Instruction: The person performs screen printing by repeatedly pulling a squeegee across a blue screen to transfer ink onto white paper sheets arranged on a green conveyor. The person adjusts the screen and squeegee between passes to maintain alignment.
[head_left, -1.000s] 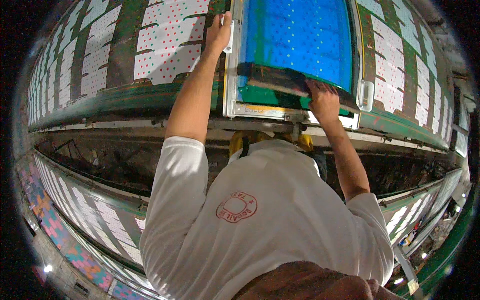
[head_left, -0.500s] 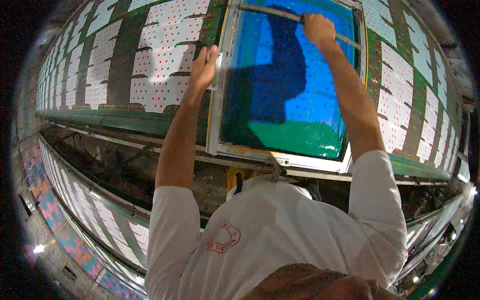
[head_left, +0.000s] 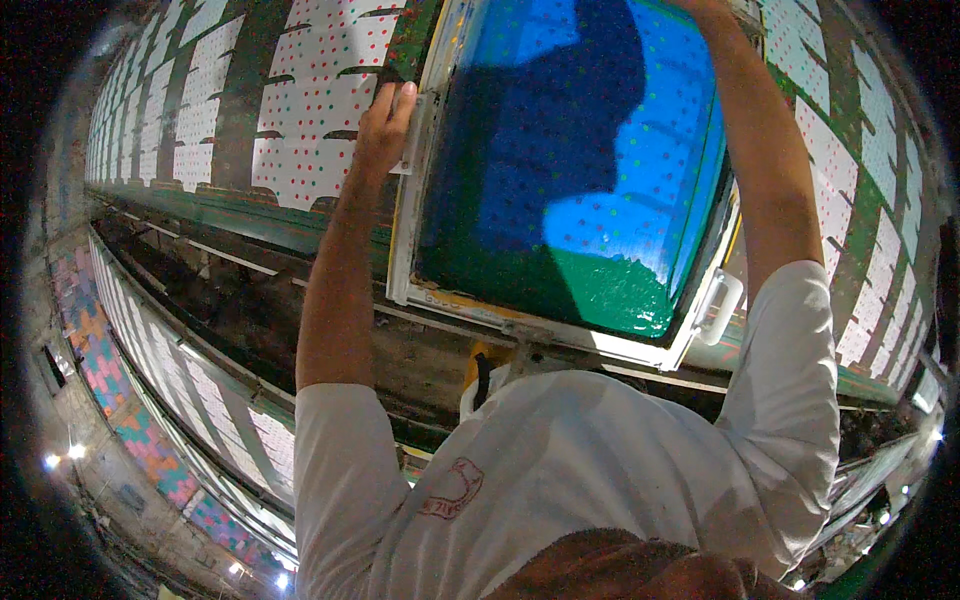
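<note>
A screen-printing frame (head_left: 403, 235) with pale rails and a blue mesh lies over the long table before me. Green ink (head_left: 610, 285) pools along the mesh's near end, and a dark shadow falls across its middle. My left hand (head_left: 382, 130) is closed on the white handle (head_left: 412, 145) at the frame's left side. A matching white handle (head_left: 720, 305) stands out from the right rail with no hand on it. At the top edge of the view, beyond the mesh's far right part, is my right hand (head_left: 703, 8). Its fingers are cut off, and no squeegee shows.
White dotted fabric pieces (head_left: 310, 110) lie in rows on the table to the left, with more pieces (head_left: 828, 185) to the right. Behind me runs another table with pale pieces (head_left: 205, 385). Multicoloured floor tiles (head_left: 120, 410) lie at the far left.
My right hand, earlier gripping a squeegee at the mesh's far end, has moved farther up to the picture's edge. The squeegee has left view. The frame appears tilted and shifted lower.
</note>
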